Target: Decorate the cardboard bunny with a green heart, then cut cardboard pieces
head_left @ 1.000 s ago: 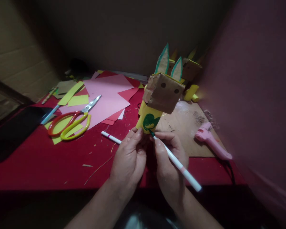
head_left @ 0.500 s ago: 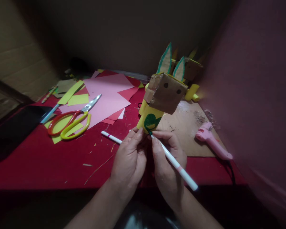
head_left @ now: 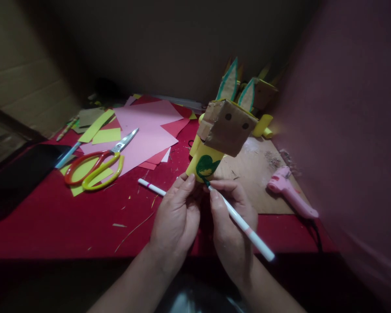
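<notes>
The box-headed toy is held up over the counter, near the middle of its front edge. It leans, ears toward the back edge and a little to the right. The left hand has its fingers pinched on the toy's yellow bottom. A green heart sits just up and left of the fingers of the right hand, which grip a white pen. The pen slants from the heart's low end toward the front right corner; its tip seems to touch there. A pink glue gun lies near the right edge.
</notes>
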`<state>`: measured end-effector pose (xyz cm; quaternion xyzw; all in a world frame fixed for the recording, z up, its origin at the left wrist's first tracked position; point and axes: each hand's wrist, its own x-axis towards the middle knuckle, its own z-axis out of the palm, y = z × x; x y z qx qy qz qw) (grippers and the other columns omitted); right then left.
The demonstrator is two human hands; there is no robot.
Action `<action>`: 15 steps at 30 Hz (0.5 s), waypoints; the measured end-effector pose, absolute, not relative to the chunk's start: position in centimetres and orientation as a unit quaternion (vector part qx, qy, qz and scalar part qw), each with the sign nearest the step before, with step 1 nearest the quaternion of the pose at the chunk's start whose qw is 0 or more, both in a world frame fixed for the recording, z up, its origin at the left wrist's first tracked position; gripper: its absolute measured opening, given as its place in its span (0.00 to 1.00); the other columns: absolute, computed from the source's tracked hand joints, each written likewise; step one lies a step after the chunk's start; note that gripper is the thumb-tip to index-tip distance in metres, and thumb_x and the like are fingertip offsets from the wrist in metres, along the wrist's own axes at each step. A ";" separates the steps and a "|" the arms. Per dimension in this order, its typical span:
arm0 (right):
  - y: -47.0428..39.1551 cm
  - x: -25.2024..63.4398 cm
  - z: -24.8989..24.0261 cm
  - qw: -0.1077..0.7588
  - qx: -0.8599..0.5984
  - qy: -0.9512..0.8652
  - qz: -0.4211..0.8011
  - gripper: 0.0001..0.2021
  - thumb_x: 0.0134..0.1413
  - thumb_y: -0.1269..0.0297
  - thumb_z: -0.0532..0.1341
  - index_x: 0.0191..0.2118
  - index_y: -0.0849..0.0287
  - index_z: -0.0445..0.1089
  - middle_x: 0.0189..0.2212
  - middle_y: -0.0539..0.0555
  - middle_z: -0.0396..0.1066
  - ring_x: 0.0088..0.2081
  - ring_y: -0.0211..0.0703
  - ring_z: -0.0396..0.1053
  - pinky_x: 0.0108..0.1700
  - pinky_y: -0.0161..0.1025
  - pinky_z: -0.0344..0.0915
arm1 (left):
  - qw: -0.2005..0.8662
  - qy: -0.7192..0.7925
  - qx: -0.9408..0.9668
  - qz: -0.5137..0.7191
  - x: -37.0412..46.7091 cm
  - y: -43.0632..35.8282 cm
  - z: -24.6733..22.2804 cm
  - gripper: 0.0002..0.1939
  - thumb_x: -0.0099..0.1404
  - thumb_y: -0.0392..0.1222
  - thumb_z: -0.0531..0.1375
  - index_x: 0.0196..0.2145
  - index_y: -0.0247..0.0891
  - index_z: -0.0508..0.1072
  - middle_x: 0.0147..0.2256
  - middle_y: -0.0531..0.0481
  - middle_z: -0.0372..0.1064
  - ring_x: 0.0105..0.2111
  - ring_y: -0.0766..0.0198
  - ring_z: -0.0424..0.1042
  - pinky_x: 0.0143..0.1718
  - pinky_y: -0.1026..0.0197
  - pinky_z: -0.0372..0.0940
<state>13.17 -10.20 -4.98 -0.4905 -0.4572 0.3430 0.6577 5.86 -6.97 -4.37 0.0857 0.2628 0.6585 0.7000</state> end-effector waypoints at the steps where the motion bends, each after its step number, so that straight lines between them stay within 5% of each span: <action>1: -10.2 13.2 -5.0 0.659 -0.490 -0.457 0.342 0.03 0.58 0.64 0.61 0.38 0.54 0.71 0.38 0.50 0.75 0.32 0.37 0.72 0.39 0.38 0.72 | 0.701 0.261 0.086 0.658 5.9 -7.0 -4.4 0.06 0.65 0.28 0.60 0.34 0.31 0.77 0.32 0.48 0.78 0.34 0.67 0.77 0.49 0.63 0.70; 15: -9.8 12.8 -4.5 0.657 -0.498 -0.456 0.337 0.03 0.56 0.66 0.62 0.37 0.53 0.73 0.33 0.48 0.75 0.35 0.37 0.74 0.37 0.35 0.72 | 0.709 0.257 0.073 0.653 5.8 -7.2 -4.3 0.07 0.66 0.28 0.59 0.33 0.32 0.78 0.31 0.50 0.78 0.33 0.70 0.77 0.48 0.66 0.70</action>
